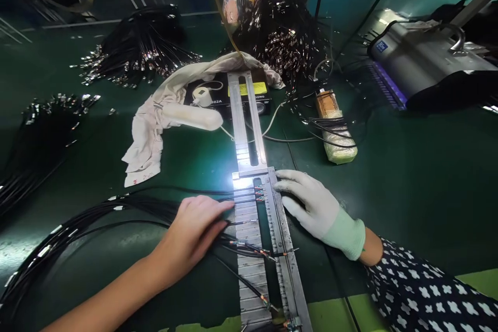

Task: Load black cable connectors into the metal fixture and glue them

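Observation:
A long slotted metal fixture (249,264) runs away from me down the middle of the table. Several black cables (155,207) come in from the left, and some lie across its grooves with their stripped, coloured ends over the slot. My left hand (200,225) is bare and sits at the fixture's left edge, its thumb and index finger closed round a black cable. My right hand (317,207), in a white glove with a green cuff, rests its spread fingertips on the metal rail (282,218) at the fixture's right side.
Cable bundles (136,52) lie at the back and left. A white cloth (146,140) and white lamp (194,116) stand beyond my left hand, with a black box (262,106) behind the fixture. Farther right are a wrapped block (338,137) and a grey machine (424,57).

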Demonstrator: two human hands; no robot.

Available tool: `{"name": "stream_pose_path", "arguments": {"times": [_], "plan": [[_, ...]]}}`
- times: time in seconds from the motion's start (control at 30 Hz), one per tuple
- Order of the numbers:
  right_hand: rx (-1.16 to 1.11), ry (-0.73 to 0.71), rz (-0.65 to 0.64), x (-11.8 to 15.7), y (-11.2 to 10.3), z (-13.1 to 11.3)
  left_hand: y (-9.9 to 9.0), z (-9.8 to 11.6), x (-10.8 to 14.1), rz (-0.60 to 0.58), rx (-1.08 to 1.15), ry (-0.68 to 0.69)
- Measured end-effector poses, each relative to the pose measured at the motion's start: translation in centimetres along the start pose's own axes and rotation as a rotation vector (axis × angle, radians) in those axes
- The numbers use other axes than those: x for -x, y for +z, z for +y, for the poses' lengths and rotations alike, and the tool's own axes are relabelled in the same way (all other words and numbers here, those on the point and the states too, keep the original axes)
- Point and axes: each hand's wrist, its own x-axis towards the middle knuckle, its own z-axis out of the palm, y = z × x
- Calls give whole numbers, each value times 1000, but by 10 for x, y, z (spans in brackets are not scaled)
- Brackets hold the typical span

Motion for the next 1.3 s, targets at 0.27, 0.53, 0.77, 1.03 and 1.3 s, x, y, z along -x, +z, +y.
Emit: {"name": "stream_pose_path", "arguments": {"times": [0.27, 0.53, 0.77, 1.03, 1.3], "plan": [[-56, 25, 20, -3, 0, 2, -3, 2, -5, 35, 128, 83], [-57, 38, 16, -4, -2, -1, 1, -3, -29, 49, 79, 239], [-62, 43, 24, -5, -2, 0, -3, 2, -35, 19, 108, 217], [-69, 59, 14, -5, -3, 0, 4, 0, -30, 30, 36, 251], [-101, 56, 28, -8, 1, 3, 19, -4, -5, 76, -208, 176]]}}
